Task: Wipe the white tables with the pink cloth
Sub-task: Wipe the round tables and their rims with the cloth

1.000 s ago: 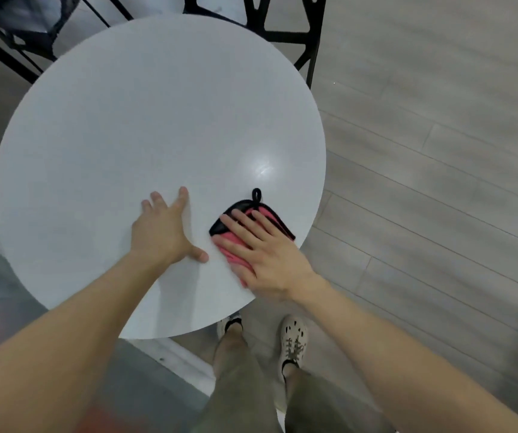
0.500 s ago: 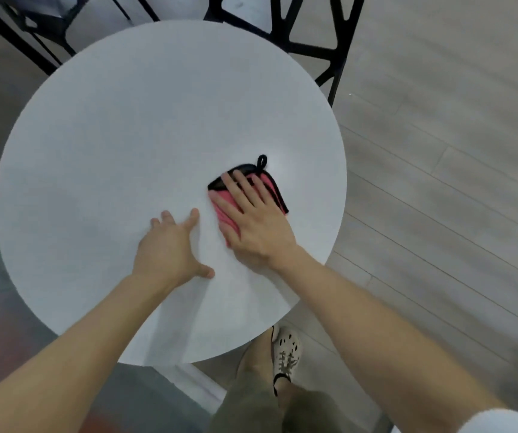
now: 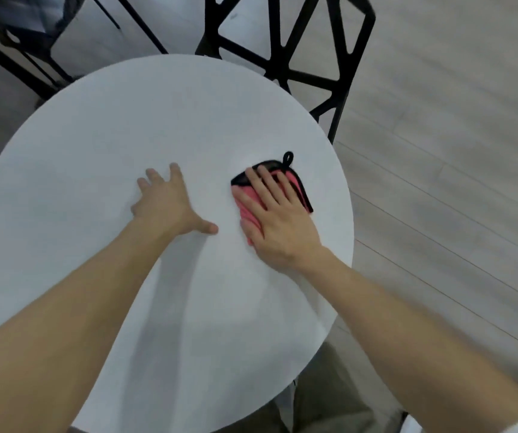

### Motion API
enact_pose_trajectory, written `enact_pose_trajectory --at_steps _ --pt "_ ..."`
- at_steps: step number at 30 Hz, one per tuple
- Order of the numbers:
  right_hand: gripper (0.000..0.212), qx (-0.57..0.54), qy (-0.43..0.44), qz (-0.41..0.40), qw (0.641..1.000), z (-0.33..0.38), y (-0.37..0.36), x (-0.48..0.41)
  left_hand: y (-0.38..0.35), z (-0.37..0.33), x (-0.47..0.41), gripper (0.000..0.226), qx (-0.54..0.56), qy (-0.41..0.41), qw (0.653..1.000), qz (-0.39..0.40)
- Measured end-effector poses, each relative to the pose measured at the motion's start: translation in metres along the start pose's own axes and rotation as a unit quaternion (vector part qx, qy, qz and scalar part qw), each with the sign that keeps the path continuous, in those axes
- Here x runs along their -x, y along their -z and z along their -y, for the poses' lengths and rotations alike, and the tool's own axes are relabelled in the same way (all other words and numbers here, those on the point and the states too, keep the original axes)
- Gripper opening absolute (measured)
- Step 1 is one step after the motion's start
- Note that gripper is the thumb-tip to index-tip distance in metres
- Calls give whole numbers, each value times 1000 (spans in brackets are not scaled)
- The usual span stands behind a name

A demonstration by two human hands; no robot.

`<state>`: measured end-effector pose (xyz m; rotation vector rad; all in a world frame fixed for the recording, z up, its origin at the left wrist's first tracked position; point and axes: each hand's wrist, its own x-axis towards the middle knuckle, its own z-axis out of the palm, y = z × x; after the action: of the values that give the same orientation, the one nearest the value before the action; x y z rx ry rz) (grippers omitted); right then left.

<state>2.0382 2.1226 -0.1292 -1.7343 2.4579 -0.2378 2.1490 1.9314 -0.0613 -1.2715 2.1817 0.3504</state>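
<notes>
A round white table point(image 3: 126, 126) fills most of the view. On its right half lies a folded pink cloth point(image 3: 295, 182) with black trim and a small black loop. My right hand point(image 3: 278, 220) presses flat on the cloth with straight, spread fingers and covers most of it. My left hand point(image 3: 167, 204) rests flat on the bare tabletop to the left of the cloth, fingers spread and thumb pointing toward it. The two hands do not touch.
A black chair point(image 3: 298, 51) with an open lattice back stands at the table's far right edge. Another dark chair point(image 3: 23, 35) stands at the far left. Grey wood-plank floor point(image 3: 454, 151) lies to the right. My legs show under the near table edge.
My right hand has slid the cloth away from the near edge toward the table's middle right. My left hand stayed flat on the tabletop. The view has moved closer over the table.
</notes>
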Motion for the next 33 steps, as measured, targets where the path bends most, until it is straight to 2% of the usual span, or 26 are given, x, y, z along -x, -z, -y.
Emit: enact_pose_trajectory --at_steps 2,4,7,10,12,14,16,18,20,22,26,27,29,31,33 --pt "59 -9 33 27 999 -20 7 34 2 -5 -5 177 1 10 1000 10" --pt "58 -11 19 48 999 -53 14 33 2 -6 -3 177 -7 11 1000 15" --pt "60 5 -39 28 999 -90 22 -48 2 -8 -4 176 -4 18 1000 20" --pt "63 3 -60 1 998 -77 16 -155 2 -12 -9 177 10 23 999 23" --pt "63 -5 -9 -2 1000 -42 4 -190 1 -11 -10 177 19 28 999 20" --pt "62 -17 80 19 996 -13 1 -174 -1 -8 -8 176 29 36 999 17" --pt "61 -20 172 51 984 -24 5 -130 -1 -9 -6 175 31 41 999 19" --pt "60 -18 238 80 968 -63 14 -96 1 -9 -4 175 30 44 998 22" --pt "59 -19 238 86 967 -110 25 -101 2 -10 -3 174 33 50 998 26" --pt "58 -7 188 56 981 -135 30 -145 2 -11 -4 174 31 53 998 30" --pt "60 -11 106 11 994 -88 16 -254 2 -12 -7 172 25 57 997 36" --pt "61 -15 114 14 993 -68 9 -264 2 -12 -7 171 27 61 997 34" --pt "61 -29 182 17 983 -40 4 -250 3 -12 -7 171 26 61 997 37" --pt "58 -40 274 37 960 -49 6 -207 3 -12 -6 171 21 65 997 42" --pt "58 -32 308 62 949 -85 15 -176 3 -13 -5 170 24 63 997 47"
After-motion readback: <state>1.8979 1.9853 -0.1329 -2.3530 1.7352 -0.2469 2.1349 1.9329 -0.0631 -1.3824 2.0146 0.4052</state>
